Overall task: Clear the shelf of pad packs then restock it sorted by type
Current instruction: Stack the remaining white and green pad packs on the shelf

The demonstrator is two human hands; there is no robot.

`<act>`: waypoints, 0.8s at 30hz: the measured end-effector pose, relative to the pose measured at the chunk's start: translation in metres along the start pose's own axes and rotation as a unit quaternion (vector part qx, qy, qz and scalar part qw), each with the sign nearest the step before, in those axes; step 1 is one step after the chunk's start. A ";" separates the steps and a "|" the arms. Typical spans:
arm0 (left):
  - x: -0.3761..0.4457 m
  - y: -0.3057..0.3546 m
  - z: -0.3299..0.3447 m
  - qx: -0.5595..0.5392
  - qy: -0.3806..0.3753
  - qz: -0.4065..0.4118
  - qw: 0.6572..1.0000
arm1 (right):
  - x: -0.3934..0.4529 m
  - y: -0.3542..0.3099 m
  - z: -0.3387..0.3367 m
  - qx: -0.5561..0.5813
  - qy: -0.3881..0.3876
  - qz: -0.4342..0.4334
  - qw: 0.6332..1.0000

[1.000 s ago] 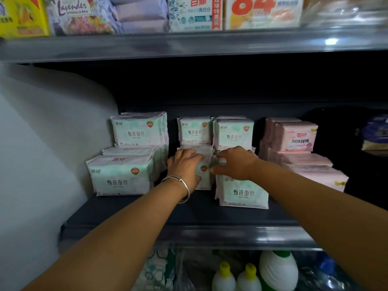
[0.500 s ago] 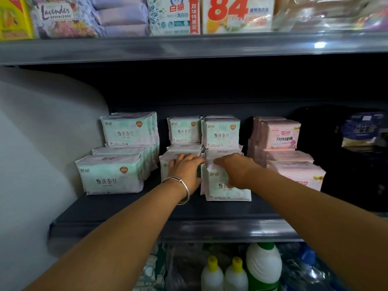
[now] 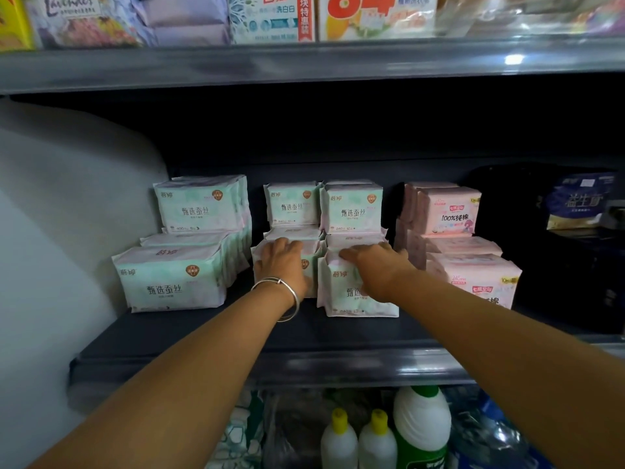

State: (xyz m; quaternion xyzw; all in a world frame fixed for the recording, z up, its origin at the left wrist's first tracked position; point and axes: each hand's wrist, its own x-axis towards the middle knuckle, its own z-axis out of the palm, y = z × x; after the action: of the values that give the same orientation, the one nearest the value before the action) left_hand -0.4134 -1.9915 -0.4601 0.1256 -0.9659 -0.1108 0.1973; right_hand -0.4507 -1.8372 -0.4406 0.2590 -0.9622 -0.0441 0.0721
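Observation:
Mint-green pad packs stand in groups on the dark shelf [image 3: 203, 336]: large ones at the left [image 3: 172, 282] and smaller ones in two columns in the middle [image 3: 353, 211]. Pink pad packs [image 3: 446, 211] are stacked to the right. My left hand [image 3: 280, 262], with a silver bangle, rests over the top of the front pack of the left middle column [image 3: 260, 255]. Flat on the top of the front right middle pack [image 3: 355, 296] lies my right hand [image 3: 375, 269], fingers straight and pointing left. Both front packs stand upright, side by side.
A dark blue pack [image 3: 578, 201] sits in the dim right end of the shelf. A white side panel [image 3: 67, 198] closes the left. The upper shelf edge [image 3: 304, 62] overhangs. White bottles [image 3: 338, 441] and a green one [image 3: 422, 431] stand below.
My hands, close together on one small mint pack a second ago, have moved apart. Each now lies on its own front pack, and the two packs stand aligned.

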 end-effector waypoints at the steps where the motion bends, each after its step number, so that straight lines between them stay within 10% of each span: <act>1: 0.001 -0.001 0.001 -0.004 -0.007 -0.005 1.000 | 0.001 -0.001 0.000 -0.001 -0.002 0.001 1.000; 24: -0.080 0.102 -0.008 -0.088 -0.022 0.106 0.990 | -0.094 0.070 0.008 0.036 0.105 0.003 0.994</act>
State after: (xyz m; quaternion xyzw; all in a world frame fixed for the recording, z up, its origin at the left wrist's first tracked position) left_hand -0.3591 -1.8732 -0.4548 0.0020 -0.9643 -0.1766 0.1973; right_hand -0.4059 -1.7295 -0.4505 0.2620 -0.9509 0.0186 0.1634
